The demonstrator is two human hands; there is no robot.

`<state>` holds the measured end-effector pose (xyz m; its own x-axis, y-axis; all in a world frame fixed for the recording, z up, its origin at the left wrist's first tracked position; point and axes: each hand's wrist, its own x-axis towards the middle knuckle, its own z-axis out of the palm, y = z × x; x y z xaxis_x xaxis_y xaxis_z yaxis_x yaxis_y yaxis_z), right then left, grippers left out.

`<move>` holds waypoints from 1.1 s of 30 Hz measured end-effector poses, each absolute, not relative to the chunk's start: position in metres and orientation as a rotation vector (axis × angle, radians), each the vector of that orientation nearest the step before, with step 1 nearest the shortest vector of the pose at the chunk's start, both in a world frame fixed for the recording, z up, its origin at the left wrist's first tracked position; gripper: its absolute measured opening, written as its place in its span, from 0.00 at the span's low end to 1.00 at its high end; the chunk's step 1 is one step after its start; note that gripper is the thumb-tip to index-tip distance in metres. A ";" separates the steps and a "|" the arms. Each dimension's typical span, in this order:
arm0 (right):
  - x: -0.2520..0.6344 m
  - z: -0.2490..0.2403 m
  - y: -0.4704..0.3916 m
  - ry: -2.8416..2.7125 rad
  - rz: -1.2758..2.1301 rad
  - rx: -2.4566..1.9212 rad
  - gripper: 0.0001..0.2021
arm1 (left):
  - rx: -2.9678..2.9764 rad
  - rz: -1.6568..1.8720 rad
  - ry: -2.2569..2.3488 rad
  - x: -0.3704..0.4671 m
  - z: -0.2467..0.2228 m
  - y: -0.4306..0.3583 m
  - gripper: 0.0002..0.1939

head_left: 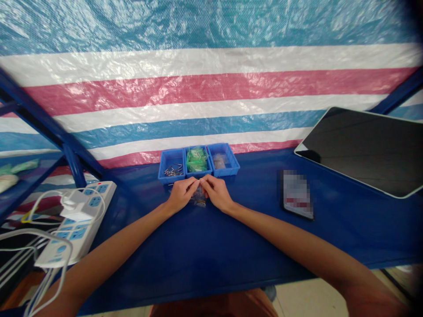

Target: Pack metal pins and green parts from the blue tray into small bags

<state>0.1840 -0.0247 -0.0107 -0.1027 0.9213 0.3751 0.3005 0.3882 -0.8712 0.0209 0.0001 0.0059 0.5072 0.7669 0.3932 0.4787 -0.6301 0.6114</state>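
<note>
My left hand (181, 193) and my right hand (217, 193) meet at the middle of the blue table, just in front of three small blue bins. Both have their fingers closed in a pinch on the top edge of a small clear plastic bag (199, 199). Small metallic pieces show at the bottom of the bag, too small to name. The left bin (160, 172) holds several thin metal pieces, the middle bin (198, 174) green packets (197, 159), and the right bin (234, 165) clear plastic bags (219, 161).
A white power strip (84, 235) with plugged-in adapters and tangled white cables lies at the left. To the right are a phone-like object (297, 193), blurred out, and a dark-screened monitor (366, 149). Striped plastic sheeting (198, 88) hangs behind the blue table (205, 255).
</note>
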 end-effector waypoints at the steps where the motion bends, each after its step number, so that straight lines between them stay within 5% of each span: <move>1: 0.184 -0.011 -0.025 -1.630 0.761 -1.105 0.18 | 2.327 0.915 1.025 0.021 0.006 0.000 0.20; 18: 0.183 -0.013 -0.025 -1.604 0.710 -1.145 0.21 | 2.290 1.036 1.065 0.020 0.006 -0.002 0.17; 33: 0.184 -0.007 -0.028 -1.613 0.709 -1.072 0.13 | 2.229 1.153 1.125 0.018 0.005 -0.002 0.16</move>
